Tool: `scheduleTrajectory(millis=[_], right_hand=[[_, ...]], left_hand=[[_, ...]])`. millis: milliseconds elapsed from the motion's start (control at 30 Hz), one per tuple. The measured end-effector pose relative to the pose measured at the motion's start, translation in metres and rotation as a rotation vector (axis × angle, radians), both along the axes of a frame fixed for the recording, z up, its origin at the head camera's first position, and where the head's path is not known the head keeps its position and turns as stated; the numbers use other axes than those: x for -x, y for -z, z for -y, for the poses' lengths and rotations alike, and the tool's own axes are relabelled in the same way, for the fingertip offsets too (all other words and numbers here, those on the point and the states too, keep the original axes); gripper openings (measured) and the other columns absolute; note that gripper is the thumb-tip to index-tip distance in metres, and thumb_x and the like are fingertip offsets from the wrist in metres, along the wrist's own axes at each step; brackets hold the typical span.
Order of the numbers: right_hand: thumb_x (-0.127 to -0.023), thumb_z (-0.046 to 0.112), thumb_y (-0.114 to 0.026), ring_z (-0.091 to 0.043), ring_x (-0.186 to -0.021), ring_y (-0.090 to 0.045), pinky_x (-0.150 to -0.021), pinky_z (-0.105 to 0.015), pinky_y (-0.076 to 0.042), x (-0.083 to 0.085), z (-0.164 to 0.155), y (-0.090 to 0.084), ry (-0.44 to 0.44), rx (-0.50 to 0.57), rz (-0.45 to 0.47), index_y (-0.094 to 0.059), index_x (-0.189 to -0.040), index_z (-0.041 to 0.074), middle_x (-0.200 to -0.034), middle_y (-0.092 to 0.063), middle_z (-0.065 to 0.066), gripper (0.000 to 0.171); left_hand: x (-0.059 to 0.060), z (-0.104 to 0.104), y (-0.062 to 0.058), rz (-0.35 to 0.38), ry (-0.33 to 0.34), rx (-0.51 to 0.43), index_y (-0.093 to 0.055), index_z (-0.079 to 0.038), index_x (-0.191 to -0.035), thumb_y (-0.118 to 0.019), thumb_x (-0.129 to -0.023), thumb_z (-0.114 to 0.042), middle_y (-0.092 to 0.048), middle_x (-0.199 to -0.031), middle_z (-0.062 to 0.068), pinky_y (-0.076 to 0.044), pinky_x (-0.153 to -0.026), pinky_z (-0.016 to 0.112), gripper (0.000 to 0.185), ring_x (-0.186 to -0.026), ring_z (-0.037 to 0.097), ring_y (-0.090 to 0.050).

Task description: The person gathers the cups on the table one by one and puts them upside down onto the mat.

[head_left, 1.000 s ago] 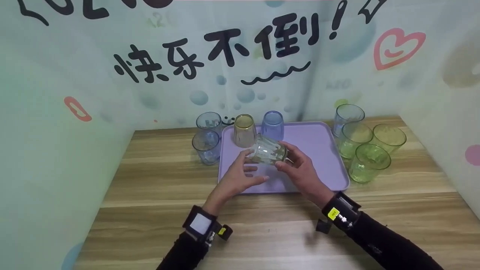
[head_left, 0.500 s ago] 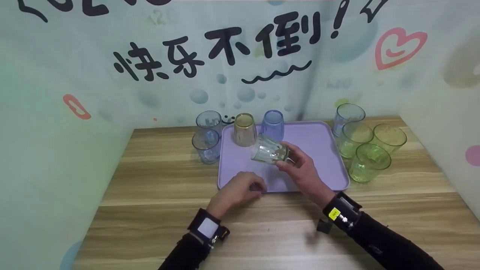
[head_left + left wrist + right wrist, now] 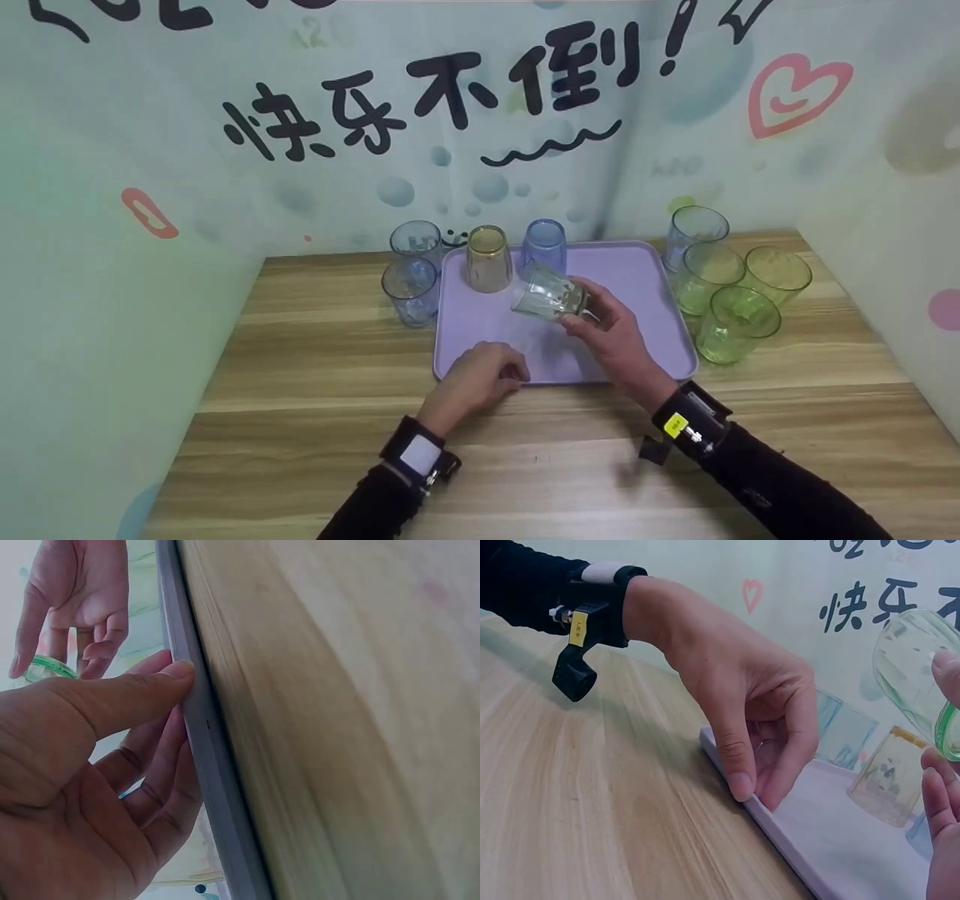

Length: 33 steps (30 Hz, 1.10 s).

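We hold a clear ribbed glass [image 3: 546, 298] in our right hand [image 3: 613, 337], fingers clamped round its rim end, so that it hangs tilted on its side above the middle of the purple tray [image 3: 645, 277], clear of the tray's floor. Our left hand [image 3: 474, 379] rests at the tray's near edge; in the left wrist view the thumb [image 3: 135, 694] presses on the outer rim [image 3: 202, 757] while the curled fingers lie inside it, pinching that edge.

The tray sits toward the back of the wooden counter [image 3: 300, 375]. At the tray's far left corner an amber glass [image 3: 487, 259] stands upside down, and just beside it, along the far edge, a blue glass [image 3: 544, 244] stands upside down too. Off the tray, touching its far left corner, two upright blue glasses [image 3: 411, 291] stand on the counter. By the tray's right edge stands a cluster of upright glasses: three green ones [image 3: 737, 324] and a bluish one [image 3: 697, 229] behind them, near the counter's back right corner.
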State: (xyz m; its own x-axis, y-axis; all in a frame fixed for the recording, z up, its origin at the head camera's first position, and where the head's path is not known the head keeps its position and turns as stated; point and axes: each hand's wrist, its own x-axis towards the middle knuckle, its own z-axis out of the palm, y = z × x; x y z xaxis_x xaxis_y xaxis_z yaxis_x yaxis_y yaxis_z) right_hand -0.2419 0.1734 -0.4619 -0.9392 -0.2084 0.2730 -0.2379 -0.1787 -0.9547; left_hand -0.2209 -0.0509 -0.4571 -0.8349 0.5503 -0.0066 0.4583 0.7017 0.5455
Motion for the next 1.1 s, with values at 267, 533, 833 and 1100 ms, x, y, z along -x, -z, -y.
scheduleTrajectory(millis=[267,533,833,1100], right_hand=[[-0.084,0.008,-0.069,-0.031,-0.103,-0.054,-0.078,-0.033,-0.048,0.004,-0.002,-0.008,0.075,0.074,0.012,-0.047,-0.134,0.011,-0.123,-0.05,-0.018,0.055],[-0.085,0.008,-0.068,-0.029,-0.099,-0.054,-0.078,-0.031,-0.047,0.011,-0.01,-0.02,0.145,0.119,-0.023,-0.048,-0.132,0.008,-0.123,-0.051,-0.02,0.051],[-0.082,0.006,-0.071,-0.027,-0.096,-0.056,-0.081,-0.032,-0.046,0.026,-0.026,-0.033,0.27,0.194,-0.008,-0.05,-0.129,0.004,-0.115,-0.054,-0.019,0.051],[-0.079,0.011,-0.075,-0.031,-0.109,-0.052,-0.088,-0.033,-0.045,0.041,-0.033,-0.034,0.409,0.216,0.012,-0.049,-0.133,0.007,-0.121,-0.051,-0.02,0.06]], left_hand=[[-0.003,-0.001,0.0,-0.029,-0.026,0.017,-0.072,-0.021,-0.085,-0.073,-0.079,-0.009,-0.062,-0.082,-0.012,-0.045,-0.07,0.027,0.013,-0.076,0.005,-0.056],[-0.003,0.0,0.001,-0.026,-0.044,0.017,-0.072,-0.021,-0.085,-0.072,-0.081,-0.01,-0.061,-0.081,-0.012,-0.045,-0.07,0.027,0.012,-0.075,0.005,-0.056],[-0.005,-0.001,-0.001,-0.051,-0.042,0.035,-0.072,-0.022,-0.086,-0.072,-0.081,-0.011,-0.061,-0.082,-0.011,-0.045,-0.071,0.028,0.012,-0.077,0.006,-0.056],[-0.005,0.0,0.0,-0.056,-0.045,0.026,-0.072,-0.023,-0.086,-0.072,-0.081,-0.011,-0.061,-0.082,-0.013,-0.044,-0.07,0.029,0.013,-0.078,0.007,-0.055]])
